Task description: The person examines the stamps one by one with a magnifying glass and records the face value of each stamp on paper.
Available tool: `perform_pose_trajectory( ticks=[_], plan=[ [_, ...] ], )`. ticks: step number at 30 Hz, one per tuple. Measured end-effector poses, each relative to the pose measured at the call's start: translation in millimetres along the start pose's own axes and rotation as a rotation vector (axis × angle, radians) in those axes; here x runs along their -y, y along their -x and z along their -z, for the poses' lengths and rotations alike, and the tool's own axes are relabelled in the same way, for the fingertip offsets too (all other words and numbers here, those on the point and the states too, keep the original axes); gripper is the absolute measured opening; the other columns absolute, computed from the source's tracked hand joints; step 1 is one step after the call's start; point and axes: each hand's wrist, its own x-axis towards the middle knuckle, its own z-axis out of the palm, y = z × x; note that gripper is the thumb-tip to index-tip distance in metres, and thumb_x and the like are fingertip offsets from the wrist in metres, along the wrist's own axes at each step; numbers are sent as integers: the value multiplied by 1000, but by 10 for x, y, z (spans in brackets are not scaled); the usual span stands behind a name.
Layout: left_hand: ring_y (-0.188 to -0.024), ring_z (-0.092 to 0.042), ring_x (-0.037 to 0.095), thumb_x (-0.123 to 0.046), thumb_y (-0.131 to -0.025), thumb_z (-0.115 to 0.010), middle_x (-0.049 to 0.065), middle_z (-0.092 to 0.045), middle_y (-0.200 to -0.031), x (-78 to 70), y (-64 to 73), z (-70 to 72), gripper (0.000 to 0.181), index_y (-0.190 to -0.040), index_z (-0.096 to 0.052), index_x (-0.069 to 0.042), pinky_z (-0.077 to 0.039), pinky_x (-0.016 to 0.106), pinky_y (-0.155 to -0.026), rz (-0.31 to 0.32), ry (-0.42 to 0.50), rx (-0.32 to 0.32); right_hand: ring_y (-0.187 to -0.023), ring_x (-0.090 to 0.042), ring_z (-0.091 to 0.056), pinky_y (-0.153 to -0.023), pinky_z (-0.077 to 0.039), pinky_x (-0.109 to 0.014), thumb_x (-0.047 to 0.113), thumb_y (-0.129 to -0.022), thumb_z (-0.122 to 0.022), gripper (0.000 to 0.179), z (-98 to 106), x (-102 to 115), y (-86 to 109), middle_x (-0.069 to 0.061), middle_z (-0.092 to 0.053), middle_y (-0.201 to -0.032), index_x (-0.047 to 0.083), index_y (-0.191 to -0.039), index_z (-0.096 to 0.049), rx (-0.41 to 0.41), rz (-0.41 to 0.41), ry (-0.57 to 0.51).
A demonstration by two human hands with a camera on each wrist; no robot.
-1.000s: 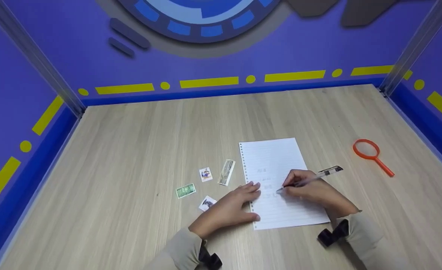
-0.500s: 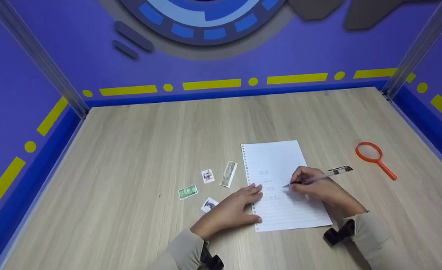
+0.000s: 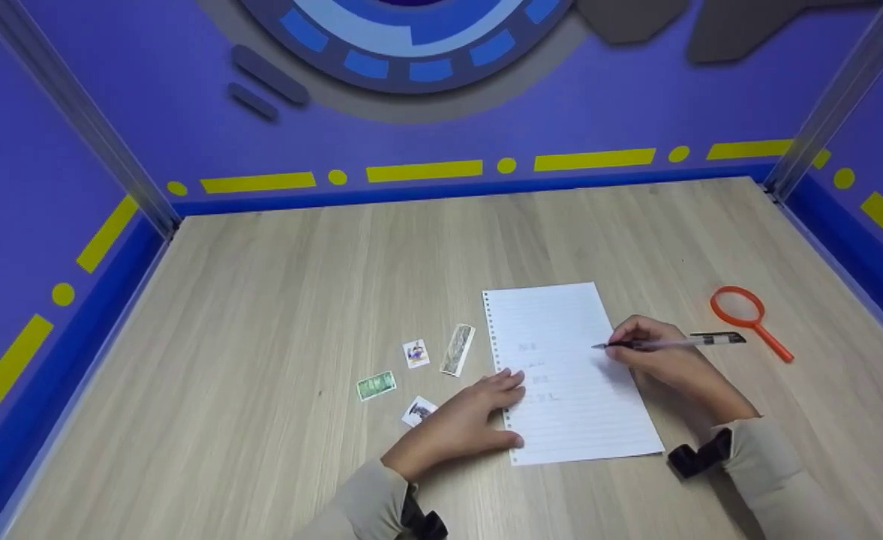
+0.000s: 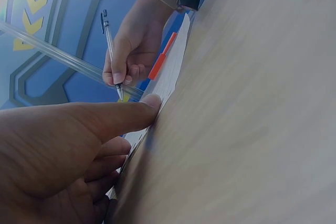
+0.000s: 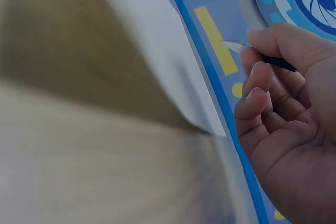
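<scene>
A lined sheet of paper point(image 3: 561, 322) with punched holes down its left edge lies on the table, with several short lines of faint handwriting. My left hand point(image 3: 464, 420) rests on its lower left edge, fingers and thumb extended. Above the right side of the sheet, my right hand point(image 3: 666, 360) pinches a clear pen point(image 3: 681, 343) with a black cap on its rear end. The pen's tip points left, and in the right wrist view the pen point(image 5: 278, 63) appears raised off the paper. The left wrist view shows my left thumb point(image 4: 121, 119) pressing the sheet's edge.
Left of the sheet lie a green stamp point(image 3: 376, 385), a stamp with a colourful figure point(image 3: 415, 353), a long narrow stamp point(image 3: 457, 349) and a dark-pictured stamp point(image 3: 418, 411) partly behind my left hand. A red magnifying glass point(image 3: 762, 330) lies at the right. Blue panels enclose the table.
My right hand has lifted the pen from the last written line and moved it up and to the right. The pen now lies flatter. My left hand stays on the sheet.
</scene>
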Motion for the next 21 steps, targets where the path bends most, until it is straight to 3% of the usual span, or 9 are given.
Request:
perform_pose_trajectory(
  ticks=[13,21],
  plan=[
    [-145,-30,21,-25,-82,-74,3,-39,-153,14,3,-10,66,-140,-49,-4,-25,33,-119,4,-5,5,-81,-2,-53,-67,-46,-16,12,-89,-67,23,391,-216,-39,13,-61,-92,-3,-104,-57,-81,34,12],
    [-145,-30,22,-25,-82,-74,4,-39,-153,8,1,-6,66,-140,-49,-4,-25,34,-120,4,-7,5,-85,-4,-52,-69,-43,-18,25,-90,-67,30,533,-289,-72,9,-61,-97,3,-108,-58,-77,-26,74]
  ],
)
